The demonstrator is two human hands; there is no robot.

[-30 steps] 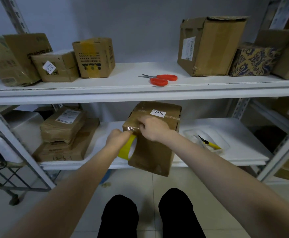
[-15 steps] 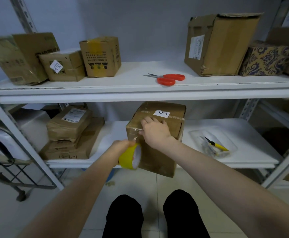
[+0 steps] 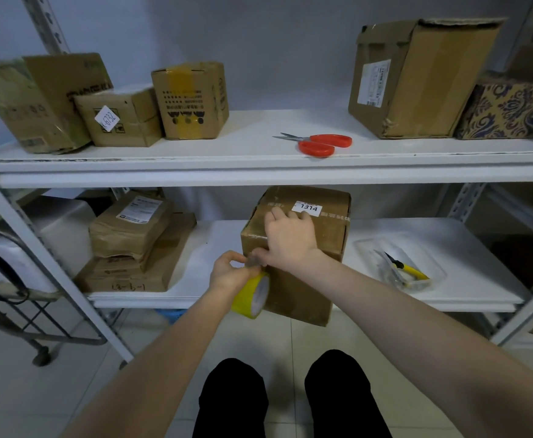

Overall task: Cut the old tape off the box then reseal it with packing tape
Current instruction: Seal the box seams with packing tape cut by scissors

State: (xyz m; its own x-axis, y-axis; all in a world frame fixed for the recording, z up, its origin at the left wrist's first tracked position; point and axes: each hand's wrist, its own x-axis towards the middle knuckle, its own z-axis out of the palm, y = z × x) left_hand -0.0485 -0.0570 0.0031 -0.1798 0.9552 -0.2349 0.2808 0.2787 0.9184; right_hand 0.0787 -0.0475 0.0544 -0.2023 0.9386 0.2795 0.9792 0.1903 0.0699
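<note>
The box (image 3: 300, 289) sits on the lower shelf (image 3: 385, 230), its front hanging over the edge. The left hand (image 3: 230, 273) has its grip closed around a yellow roll of tape (image 3: 252, 295) at the box's front top corner. The right hand (image 3: 290, 238) presses flat on the box top, its grip loose. Red scissors (image 3: 319, 143) lie on the upper shelf (image 3: 252, 134).

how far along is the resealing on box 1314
Cutting looks done: scissors lie on the upper shelf. In hand: left hand holds the tape roll at the front edge of the box, right hand presses its top. Left: finishing the strip and severing it.
</note>
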